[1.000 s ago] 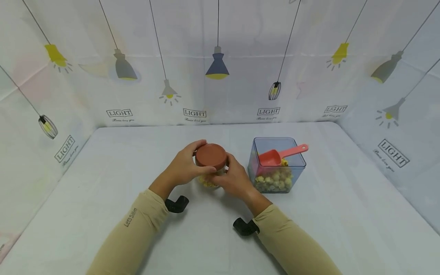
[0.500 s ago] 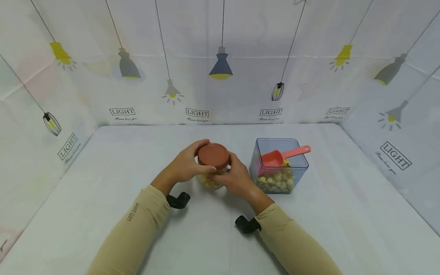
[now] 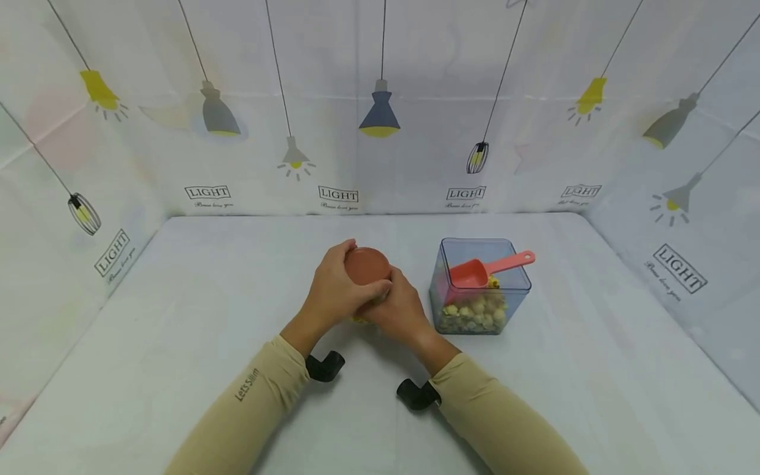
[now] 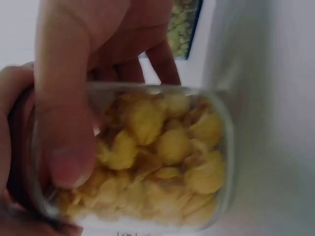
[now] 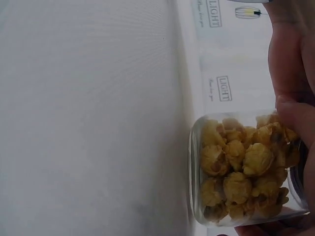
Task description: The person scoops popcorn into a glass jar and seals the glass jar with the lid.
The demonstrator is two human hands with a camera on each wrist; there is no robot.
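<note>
A clear glass jar point(image 5: 241, 169) packed with yellow popcorn stands between my hands, capped with a brown-red lid point(image 3: 366, 265). My left hand point(image 3: 332, 287) grips the lid, its thumb across the near side and fingers round the far left. Just below the lid my right hand point(image 3: 402, 311) holds the jar. The left wrist view shows the right thumb point(image 4: 69, 147) pressed on the glass near the lid end, with popcorn point(image 4: 167, 142) behind the wall. From the head view most of the jar's body is hidden by the hands.
Right of the hands stands a bluish clear square bin point(image 3: 454, 289), partly filled with popcorn. A pink-red scoop point(image 3: 475, 274) rests in it, its handle sticking out over the right rim. Behind the white table point(image 3: 208, 297) hangs a lamp-printed cloth point(image 3: 332, 86).
My left hand has turned on the lid, its wrist swinging right and its thumb reaching further across. The right hand has closed in more round the jar. The bin and scoop stay put.
</note>
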